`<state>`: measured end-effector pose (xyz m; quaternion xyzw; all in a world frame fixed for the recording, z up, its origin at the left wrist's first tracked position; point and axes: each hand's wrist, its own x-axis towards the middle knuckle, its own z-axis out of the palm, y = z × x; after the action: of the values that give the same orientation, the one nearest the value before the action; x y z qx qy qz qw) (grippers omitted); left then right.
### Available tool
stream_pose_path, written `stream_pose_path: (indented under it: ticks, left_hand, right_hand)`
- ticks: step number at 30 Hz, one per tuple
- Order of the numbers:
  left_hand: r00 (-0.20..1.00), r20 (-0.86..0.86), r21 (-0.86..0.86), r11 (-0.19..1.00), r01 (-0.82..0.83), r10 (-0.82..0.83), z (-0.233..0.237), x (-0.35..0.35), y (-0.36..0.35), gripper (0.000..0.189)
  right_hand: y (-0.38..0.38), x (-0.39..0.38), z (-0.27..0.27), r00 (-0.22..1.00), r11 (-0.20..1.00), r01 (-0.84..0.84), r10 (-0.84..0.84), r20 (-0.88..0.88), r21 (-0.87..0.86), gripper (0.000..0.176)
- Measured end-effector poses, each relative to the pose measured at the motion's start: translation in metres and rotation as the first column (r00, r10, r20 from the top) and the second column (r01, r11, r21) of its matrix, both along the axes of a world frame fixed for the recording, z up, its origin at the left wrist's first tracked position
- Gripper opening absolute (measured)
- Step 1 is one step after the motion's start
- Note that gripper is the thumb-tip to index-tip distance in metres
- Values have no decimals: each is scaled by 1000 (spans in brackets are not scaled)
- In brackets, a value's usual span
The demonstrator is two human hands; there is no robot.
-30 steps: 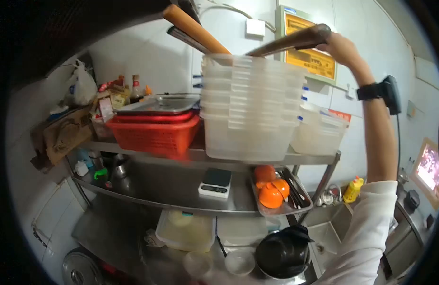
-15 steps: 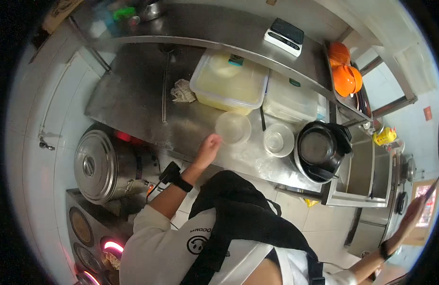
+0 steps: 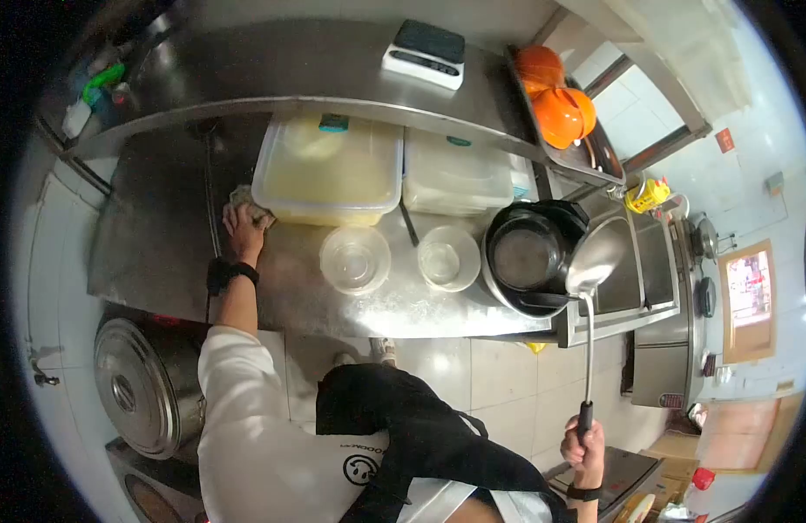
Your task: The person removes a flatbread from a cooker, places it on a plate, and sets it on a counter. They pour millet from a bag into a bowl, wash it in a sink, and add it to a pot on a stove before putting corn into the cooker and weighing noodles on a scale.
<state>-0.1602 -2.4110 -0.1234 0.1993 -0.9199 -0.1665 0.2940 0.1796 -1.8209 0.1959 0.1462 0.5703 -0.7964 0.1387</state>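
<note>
My left hand (image 3: 243, 234) grips a crumpled, greyish cloth (image 3: 240, 193) on the steel counter (image 3: 150, 253), its fingers over the fabric. Just to the right of that hand stands a large lidded plastic bin (image 3: 333, 179) with pale yellowish contents. My right hand (image 3: 583, 446) is wrapped round the black handle of a steel ladle (image 3: 600, 253), held upright with its bowl in front of the dark pans (image 3: 527, 253) and the sink edge. Two round clear plastic tubs, a left one (image 3: 355, 261) and a right one (image 3: 449, 260), stand between my hands.
A second lidded bin (image 3: 460, 179) is beside the first. On the shelf (image 3: 272, 70) above sit a kitchen scale (image 3: 425, 54) and a tray with orange bowls (image 3: 564, 118). The sink (image 3: 616, 288) lies to the right. A large lidded steel pot (image 3: 137, 388) stands lower left.
My left hand has moved from beside the left tub to the cloth and taken hold of it. My right hand has come in from the far right with the ladle. The camera view has shifted.
</note>
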Motion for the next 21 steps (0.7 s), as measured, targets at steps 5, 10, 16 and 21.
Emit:
stream_pose_path:
  ticks: [5, 10, 16, 21]
  left_hand:
    - [981, 140, 501, 864, 47, -135, -2, 45, -18, 18]
    - [839, -513, 795, -266, 545, 182, 114, 131, 32, 51]
    - [707, -533, 752, 123, 648, -465, 185, 210, 67, 56]
    - [866, -184, 543, 687, 484, -465, 244, 222, 87, 50]
  right_hand:
    - [-42, -42, -11, 984, 979, -165, 172, 55, -119, 53]
    - [-82, -80, -25, 933, 897, -331, 357, -39, 294, 37]
    - [-132, -133, -39, 479, 331, 57, 819, -317, 942, 33]
    - [-153, -146, -39, 292, 321, 159, 888, -355, 934, 35]
